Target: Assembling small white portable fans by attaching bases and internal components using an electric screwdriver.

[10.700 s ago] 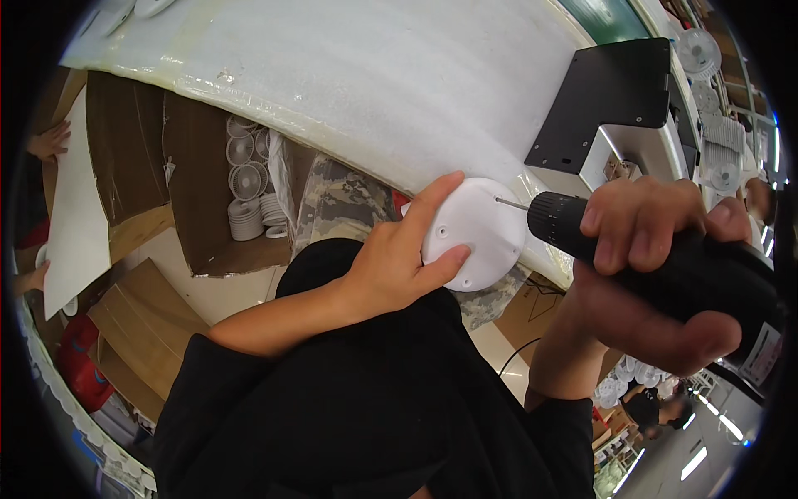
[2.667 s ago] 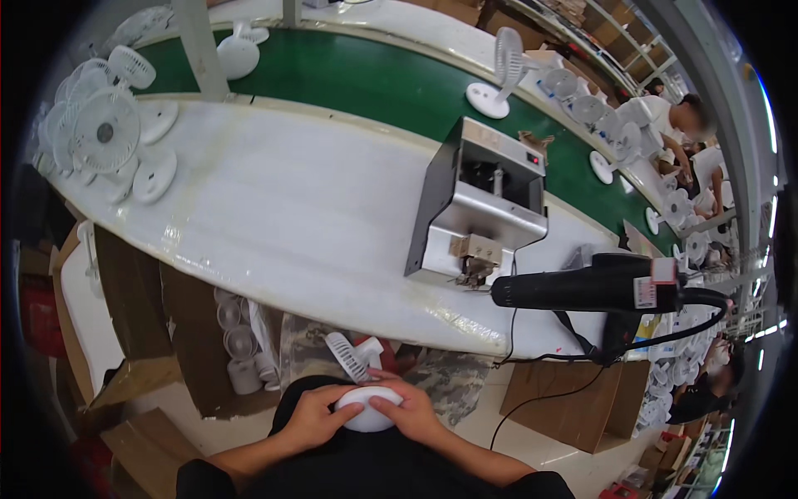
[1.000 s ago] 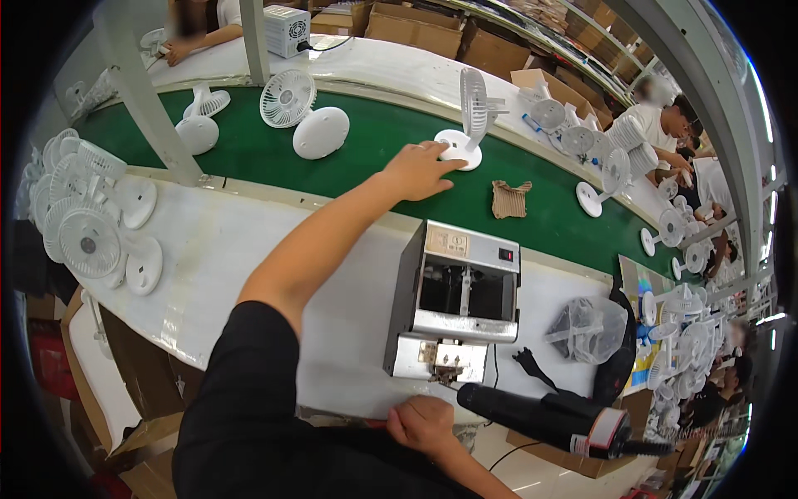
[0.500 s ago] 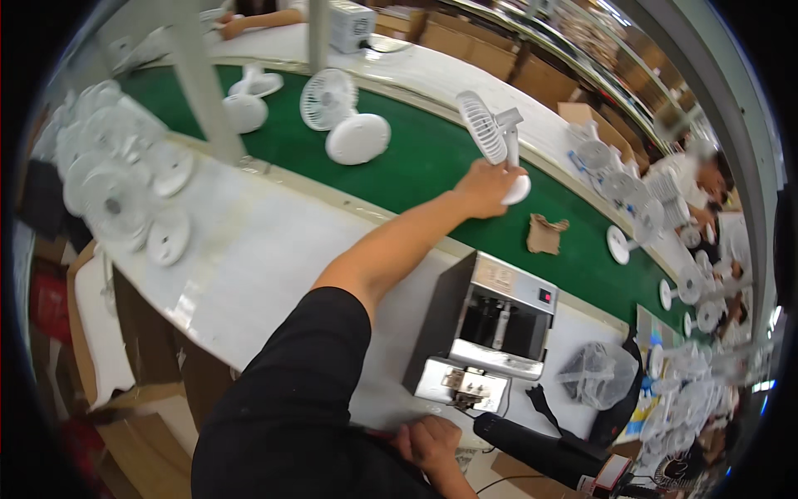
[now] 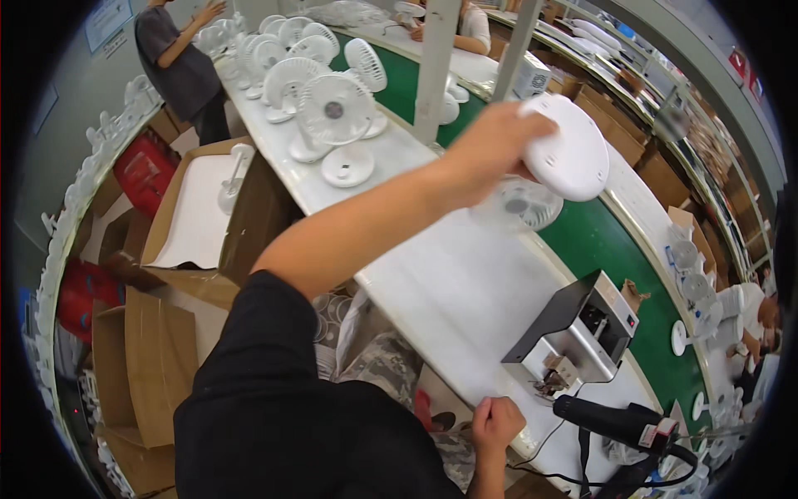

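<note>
My left hand [image 5: 503, 150] is raised over the table and closed on a white desk fan. Thumb and fingers grip it beside its round base [image 5: 573, 145], which is turned up toward me. Below the base shows a fan head with its round cage [image 5: 528, 204], partly blurred and partly behind my hand. My right hand [image 5: 499, 422] is curled into a fist near the table's front edge, low in the view, with nothing visible in it. A metal-cased machine [image 5: 573, 333] stands on the white table beyond it.
Several white fans, one a caged fan [image 5: 335, 108], crowd the table's far left. A green belt [image 5: 594, 237] runs behind the table. Cardboard boxes [image 5: 237, 241] stand at left. A black-handled tool [image 5: 611, 420] lies at lower right. A metal post [image 5: 436, 71] rises beyond my forearm. Other people work nearby.
My view has swung left. The left hand has brought the fan up off the green belt and tipped it, so its base faces me. The right hand stays closed near the table edge.
</note>
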Tool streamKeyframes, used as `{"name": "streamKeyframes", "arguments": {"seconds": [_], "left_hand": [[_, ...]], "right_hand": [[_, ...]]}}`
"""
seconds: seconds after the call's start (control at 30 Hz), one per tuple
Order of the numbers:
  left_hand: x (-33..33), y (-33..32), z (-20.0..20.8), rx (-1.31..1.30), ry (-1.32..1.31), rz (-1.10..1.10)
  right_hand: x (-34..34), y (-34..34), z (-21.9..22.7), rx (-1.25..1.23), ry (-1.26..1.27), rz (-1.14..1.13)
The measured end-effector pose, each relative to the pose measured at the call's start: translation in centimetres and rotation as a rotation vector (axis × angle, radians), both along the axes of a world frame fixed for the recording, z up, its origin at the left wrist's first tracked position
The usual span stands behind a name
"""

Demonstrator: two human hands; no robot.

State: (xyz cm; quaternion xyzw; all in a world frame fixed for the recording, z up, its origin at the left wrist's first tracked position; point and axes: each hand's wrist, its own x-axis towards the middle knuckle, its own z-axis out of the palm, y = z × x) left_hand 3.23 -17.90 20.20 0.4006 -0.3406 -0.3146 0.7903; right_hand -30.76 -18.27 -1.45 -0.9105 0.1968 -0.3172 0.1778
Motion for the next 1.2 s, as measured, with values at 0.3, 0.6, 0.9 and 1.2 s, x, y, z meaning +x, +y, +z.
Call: {"name": "streamKeyframes", "arguments": {"seconds": [0.3,0.6,0.9,1.2], "left_hand": [[-4.3,20.7,-5.2,0.284,-0.125,0.134],[-12.1,19.8,-16.0,0.542,0.016,-0.330],[-13.7,18.3,-19.3,0.574,-0.314,-0.189],[-17.1,15.6,-19.5,0.588,-0.204,-0.192]], "right_hand": [[-0.3,1.2,8.6,-0.006,-0.575,-0.105],[4.1,-1.2,15.9,0.636,-0.793,0.024],[3.5,-0.6,22.7,0.509,-1.014,-0.018],[2.7,-3.8,18.7,0.554,-0.903,0.136]]}}
